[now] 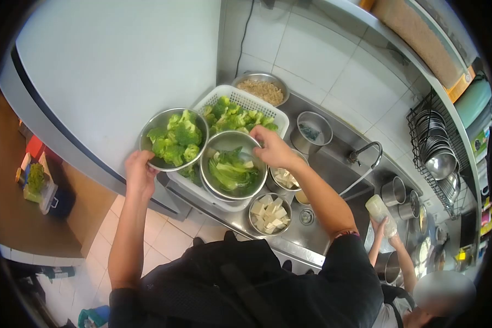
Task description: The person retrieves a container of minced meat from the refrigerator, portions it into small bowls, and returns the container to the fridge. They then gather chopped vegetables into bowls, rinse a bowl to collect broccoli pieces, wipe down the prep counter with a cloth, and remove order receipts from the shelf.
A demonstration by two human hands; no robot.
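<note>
At the left end of the steel surface (316,236), the left hand (141,170) grips the broccoli bowl (159,119) by its near-left rim, just left of the greens bowl (223,141) over the white basket (282,117), its far-right rim held by the right hand (273,149).

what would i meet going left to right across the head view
bowl of broccoli → bowl of leafy greens → lower bowl of white cubes → faucet → wire rack

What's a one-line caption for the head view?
Left hand holds a bowl of broccoli, right hand grips a bowl of leafy greens, at a white basket beside the sink.
</note>
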